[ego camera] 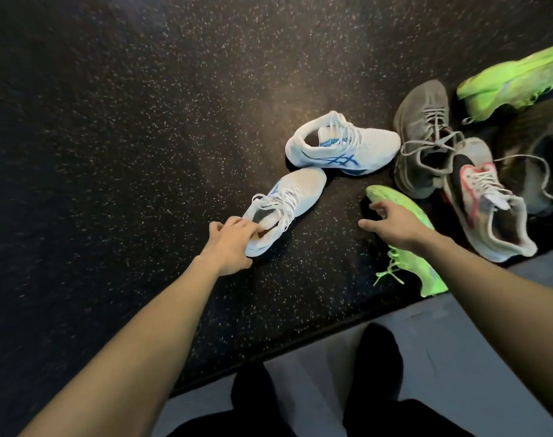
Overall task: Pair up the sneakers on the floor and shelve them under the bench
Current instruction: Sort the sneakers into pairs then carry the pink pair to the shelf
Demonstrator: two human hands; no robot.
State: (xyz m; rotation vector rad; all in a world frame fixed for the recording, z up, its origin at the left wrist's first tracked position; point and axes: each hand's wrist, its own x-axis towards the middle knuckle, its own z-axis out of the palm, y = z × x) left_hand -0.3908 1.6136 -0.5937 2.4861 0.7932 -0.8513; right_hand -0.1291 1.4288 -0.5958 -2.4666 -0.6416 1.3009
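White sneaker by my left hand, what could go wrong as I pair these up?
1. The left hand grips only the near white sneaker by its collar, so it might tip or slip.
2. Loose laces of the grey sneaker lie over the red-trimmed sneaker; lifting one could drag the other.

Gym-like room: black speckled rubber flooring (142, 152), scattered sneakers (341, 143).

My arms are bare, no sleeves or watch showing; below, I see black trouser legs (373, 389) and nothing else worn.
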